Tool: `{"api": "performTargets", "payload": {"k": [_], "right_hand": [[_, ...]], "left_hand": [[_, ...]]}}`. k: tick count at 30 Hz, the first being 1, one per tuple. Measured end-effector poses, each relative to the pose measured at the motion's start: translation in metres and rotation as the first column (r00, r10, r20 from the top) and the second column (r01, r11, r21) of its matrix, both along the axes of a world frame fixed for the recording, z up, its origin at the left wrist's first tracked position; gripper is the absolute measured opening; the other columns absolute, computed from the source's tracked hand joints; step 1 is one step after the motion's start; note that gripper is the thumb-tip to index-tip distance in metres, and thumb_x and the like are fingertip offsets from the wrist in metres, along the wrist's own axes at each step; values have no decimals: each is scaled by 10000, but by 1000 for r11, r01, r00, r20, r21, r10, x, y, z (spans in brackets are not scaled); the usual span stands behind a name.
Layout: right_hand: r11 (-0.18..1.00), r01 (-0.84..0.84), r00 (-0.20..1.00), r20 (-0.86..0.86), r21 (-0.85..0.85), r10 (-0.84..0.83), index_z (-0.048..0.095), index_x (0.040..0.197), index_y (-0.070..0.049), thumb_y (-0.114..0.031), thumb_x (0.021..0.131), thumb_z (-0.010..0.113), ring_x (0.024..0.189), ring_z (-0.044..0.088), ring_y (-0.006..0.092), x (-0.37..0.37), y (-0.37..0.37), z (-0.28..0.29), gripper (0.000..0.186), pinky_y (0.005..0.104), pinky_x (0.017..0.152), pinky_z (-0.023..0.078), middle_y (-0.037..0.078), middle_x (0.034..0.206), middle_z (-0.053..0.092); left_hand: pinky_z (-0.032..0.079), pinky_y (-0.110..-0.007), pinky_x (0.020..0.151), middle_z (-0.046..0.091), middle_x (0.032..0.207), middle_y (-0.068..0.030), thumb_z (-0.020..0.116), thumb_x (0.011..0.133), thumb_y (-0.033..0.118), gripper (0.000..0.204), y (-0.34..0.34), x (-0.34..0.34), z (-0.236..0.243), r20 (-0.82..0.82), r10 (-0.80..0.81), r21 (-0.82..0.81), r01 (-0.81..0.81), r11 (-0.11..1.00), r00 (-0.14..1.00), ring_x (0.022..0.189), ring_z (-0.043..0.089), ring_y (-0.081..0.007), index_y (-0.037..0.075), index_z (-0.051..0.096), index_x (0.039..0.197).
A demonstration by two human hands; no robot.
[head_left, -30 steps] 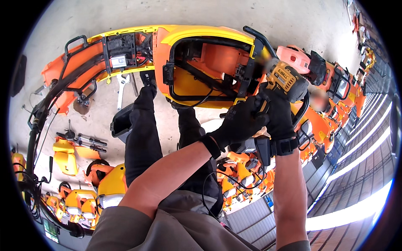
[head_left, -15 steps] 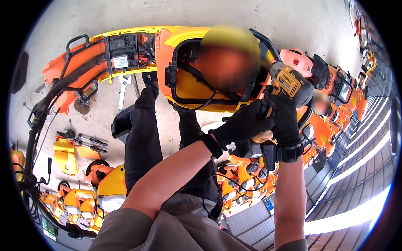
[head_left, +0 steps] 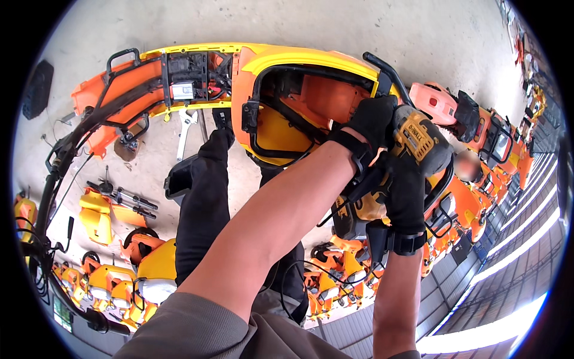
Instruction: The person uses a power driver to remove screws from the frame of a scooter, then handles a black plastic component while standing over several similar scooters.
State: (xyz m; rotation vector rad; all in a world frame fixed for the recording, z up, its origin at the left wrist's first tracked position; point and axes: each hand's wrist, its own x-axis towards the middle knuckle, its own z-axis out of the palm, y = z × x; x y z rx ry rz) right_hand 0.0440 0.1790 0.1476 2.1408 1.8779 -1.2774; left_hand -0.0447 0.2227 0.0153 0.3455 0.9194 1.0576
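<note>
A yellow-and-black cordless impact driver is in my gloved right hand, the fingers wrapped around its handle. Its battery base shows below and left of that hand. At the upper left of the tool's head is my gloved left hand, with fingers curled. Whatever they grip is hidden behind the glove. Both hands are beside the right end of a yellow-and-orange scooter body, near its black tube frame. The body's opening shows an orange inner panel and dark tubes.
A large adjustable wrench lies on the floor by my left leg, close to a black bin. More orange scooters stand in a row at the right. Yellow body parts lie at the left, beside a handlebar stem.
My left hand has moved away from in front of the driver's handle, up to the tool's head beside the tube frame. My right hand keeps hold of the driver.
</note>
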Motion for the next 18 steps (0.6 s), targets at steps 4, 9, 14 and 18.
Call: {"api": "performTargets", "payload": {"k": [4,9,14,18], "right_hand": [[836,546,817,-192,-45,-544,631,1076,9,-96,876,655,778,626,108,-4,-16,6,227,243,681,496,38,859,647],[822,547,780,-261,-157,-569,598,1115,-26,-40,838,702,831,643,136,13,-61,40,296,271,720,532,48,952,646],[757,594,663,-366,-271,-652,561,1116,15,-90,886,629,795,666,178,24,-106,35,261,297,673,551,88,920,649],[691,658,567,-406,-300,-717,549,1138,24,-117,908,602,776,684,226,42,-144,27,275,328,659,573,133,935,647]], "left_hand": [[505,-339,639,664,815,-152,559,900,115,155,-8,-2,17,-510,77,333,114,936,857,764,665,-214,3,587,1004],[506,-302,712,638,840,-62,528,975,233,229,-39,-8,51,653,123,-162,-21,987,747,772,621,-148,21,590,1037],[507,-260,823,591,915,-29,447,1029,292,292,-83,-17,66,378,10,-11,-6,1000,926,876,592,-103,42,590,1074],[523,-250,802,624,961,-29,480,1017,291,298,-112,-3,69,510,70,-271,83,959,857,886,615,-85,34,603,1105]]}}
